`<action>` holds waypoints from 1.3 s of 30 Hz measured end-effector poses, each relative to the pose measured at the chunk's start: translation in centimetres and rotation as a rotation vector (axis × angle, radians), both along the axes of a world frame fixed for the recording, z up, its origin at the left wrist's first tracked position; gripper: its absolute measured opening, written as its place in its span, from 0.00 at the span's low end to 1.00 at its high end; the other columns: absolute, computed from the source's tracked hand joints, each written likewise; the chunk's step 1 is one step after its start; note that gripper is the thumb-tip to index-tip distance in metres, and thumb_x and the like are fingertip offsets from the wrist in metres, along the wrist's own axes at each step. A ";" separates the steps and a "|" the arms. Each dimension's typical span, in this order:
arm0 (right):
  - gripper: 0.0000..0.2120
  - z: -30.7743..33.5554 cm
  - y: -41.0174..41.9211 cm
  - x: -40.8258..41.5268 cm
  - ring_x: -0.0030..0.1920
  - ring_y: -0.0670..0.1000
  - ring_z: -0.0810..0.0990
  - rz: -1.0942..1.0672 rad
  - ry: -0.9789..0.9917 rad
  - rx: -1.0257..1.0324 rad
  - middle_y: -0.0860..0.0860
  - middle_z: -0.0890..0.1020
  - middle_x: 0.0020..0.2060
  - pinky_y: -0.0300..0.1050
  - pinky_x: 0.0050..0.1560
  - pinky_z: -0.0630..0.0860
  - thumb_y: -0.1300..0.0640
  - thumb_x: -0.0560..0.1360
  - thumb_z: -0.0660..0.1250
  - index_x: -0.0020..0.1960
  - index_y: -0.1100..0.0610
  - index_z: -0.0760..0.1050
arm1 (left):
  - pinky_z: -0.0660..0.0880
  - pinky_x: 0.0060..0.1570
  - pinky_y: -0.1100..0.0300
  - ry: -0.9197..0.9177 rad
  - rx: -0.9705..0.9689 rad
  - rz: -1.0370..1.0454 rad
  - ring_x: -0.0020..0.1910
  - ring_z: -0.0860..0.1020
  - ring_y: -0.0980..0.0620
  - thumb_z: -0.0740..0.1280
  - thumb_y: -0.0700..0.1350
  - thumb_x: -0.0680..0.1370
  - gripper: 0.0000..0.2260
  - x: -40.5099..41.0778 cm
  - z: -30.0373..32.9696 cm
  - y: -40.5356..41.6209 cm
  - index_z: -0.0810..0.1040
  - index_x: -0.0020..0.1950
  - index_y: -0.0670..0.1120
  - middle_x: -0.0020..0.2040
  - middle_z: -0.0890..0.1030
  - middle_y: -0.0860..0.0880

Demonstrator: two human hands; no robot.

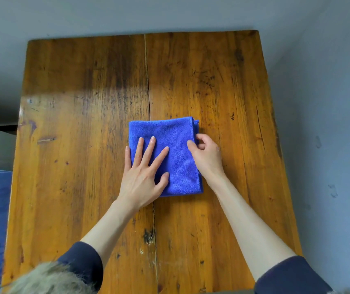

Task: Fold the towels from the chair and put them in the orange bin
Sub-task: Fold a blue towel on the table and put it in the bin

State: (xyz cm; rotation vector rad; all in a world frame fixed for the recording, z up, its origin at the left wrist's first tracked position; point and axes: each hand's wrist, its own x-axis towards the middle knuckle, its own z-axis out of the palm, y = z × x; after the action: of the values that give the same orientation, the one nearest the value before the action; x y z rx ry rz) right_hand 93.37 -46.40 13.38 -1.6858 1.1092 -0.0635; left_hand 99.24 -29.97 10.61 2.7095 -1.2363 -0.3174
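- While the left hand [142, 177] lies flat, fingers straight, on the folded blue towel [170, 134], the right hand [207, 153] pinches its right edge.
- No writing is readable on the towel or the wooden table [74, 145] beneath both hands.

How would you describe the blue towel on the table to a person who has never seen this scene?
Find the wooden table with a seam down its middle. Just right of that seam lies the folded blue towel, under the flat left hand, with the right hand pinching its right edge. It is the only cloth on the table.
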 end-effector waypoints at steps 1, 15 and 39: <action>0.14 0.1 -0.3 0.4 0.47 0.51 0.80 -0.002 -0.009 -0.026 0.49 0.80 0.43 0.50 0.53 0.76 0.52 0.77 0.63 0.62 0.51 0.73 | 0.42 0.72 0.42 0.002 -0.001 0.001 0.76 0.46 0.44 0.55 0.58 0.74 0.28 0.0 0.0 0.0 0.59 0.74 0.55 0.77 0.53 0.47; 0.09 -0.4 -1.7 2.1 0.47 0.47 0.75 0.028 -0.035 -0.155 0.48 0.78 0.46 0.44 0.50 0.72 0.56 0.79 0.60 0.55 0.57 0.76 | 0.43 0.71 0.38 0.009 -0.101 -0.038 0.76 0.49 0.43 0.58 0.56 0.75 0.25 -0.1 0.8 -0.6 0.66 0.71 0.52 0.76 0.59 0.46; 0.23 -1.8 1.7 0.2 0.72 0.58 0.64 0.483 -0.001 -0.963 0.58 0.68 0.70 0.57 0.71 0.60 0.55 0.77 0.55 0.70 0.60 0.67 | 0.47 0.70 0.41 -0.098 -0.094 -0.037 0.75 0.52 0.40 0.52 0.50 0.80 0.22 2.8 0.1 -1.1 0.60 0.74 0.51 0.76 0.57 0.43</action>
State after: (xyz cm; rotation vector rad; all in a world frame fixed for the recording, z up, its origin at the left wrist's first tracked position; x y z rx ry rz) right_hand 93.52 -44.69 11.58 -2.7686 0.6481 -0.3291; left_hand 102.06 -31.11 10.67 2.6540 -1.2930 -0.1281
